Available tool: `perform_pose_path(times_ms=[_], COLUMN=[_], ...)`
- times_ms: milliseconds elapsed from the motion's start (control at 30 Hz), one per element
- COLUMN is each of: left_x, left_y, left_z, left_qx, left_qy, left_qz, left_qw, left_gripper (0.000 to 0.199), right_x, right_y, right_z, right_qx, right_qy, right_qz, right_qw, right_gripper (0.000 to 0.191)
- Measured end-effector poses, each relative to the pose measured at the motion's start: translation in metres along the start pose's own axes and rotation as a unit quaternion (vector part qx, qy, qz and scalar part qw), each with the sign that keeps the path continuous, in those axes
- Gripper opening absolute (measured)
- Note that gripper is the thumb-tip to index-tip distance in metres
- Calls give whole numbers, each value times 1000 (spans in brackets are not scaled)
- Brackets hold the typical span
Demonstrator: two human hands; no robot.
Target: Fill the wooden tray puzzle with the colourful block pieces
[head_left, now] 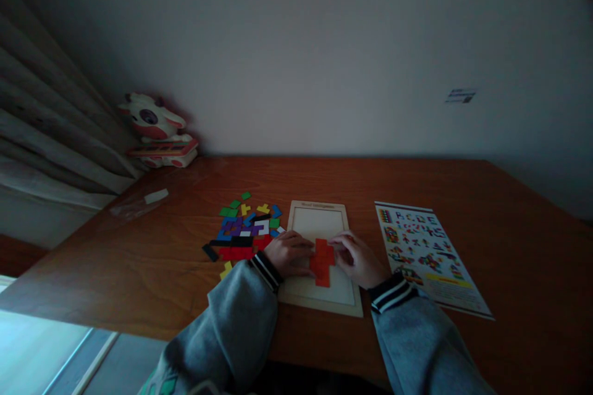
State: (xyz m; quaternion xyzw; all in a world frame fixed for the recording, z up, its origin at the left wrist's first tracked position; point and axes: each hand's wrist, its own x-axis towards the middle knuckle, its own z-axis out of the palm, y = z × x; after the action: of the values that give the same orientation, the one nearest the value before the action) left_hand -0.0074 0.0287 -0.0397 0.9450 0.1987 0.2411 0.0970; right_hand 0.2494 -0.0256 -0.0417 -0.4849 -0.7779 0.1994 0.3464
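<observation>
My left hand (291,253) lies with its fingers a little spread at the left edge of a flat, orange-red, square-cornered shape (322,264); my right hand (356,259) has its thumb and forefinger bent narrowly at the right edge. I can't tell whether either hand grips it. The shape lies on the white middle of a rectangular, pale wood-framed board (319,222), which rests on a reddish-brown wooden table (519,253). Loose flat multicoloured pieces (236,253) lie left of the board, and a white printed sheet of colourful figures (433,259) lies to its right.
</observation>
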Motion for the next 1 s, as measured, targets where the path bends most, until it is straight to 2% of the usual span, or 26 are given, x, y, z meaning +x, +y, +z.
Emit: perform_pose_path(times_ms=[300, 433, 533, 633, 867, 1000], left_x=[2, 3, 4, 5, 5, 4], left_y=[3, 6, 8, 8, 9, 8], left_z=[-2, -6, -7, -6, -3, 1], left_qx=[-15, -9, -4, -3, -11, -11], left_qy=[14, 22, 25, 29, 27, 27], left_qz=[-1, -9, -5, 1, -13, -23], left_qw=[1000, 1000, 1000, 1000, 999, 999], left_gripper=[52, 53, 54, 55, 56, 57], right_x=[-1, -2, -1, 1, 13, 25], right_y=[3, 3, 1, -1, -5, -8], right_z=[1, 1, 2, 2, -5, -3], right_qx=[12, 27, 47, 55, 62, 101], right_qy=[11, 57, 101, 126, 158, 153], right_qz=[0, 9, 16, 37, 109, 149], right_qw=[1000, 998, 994, 990, 979, 972], right_gripper=[29, 39, 35, 28, 35, 53])
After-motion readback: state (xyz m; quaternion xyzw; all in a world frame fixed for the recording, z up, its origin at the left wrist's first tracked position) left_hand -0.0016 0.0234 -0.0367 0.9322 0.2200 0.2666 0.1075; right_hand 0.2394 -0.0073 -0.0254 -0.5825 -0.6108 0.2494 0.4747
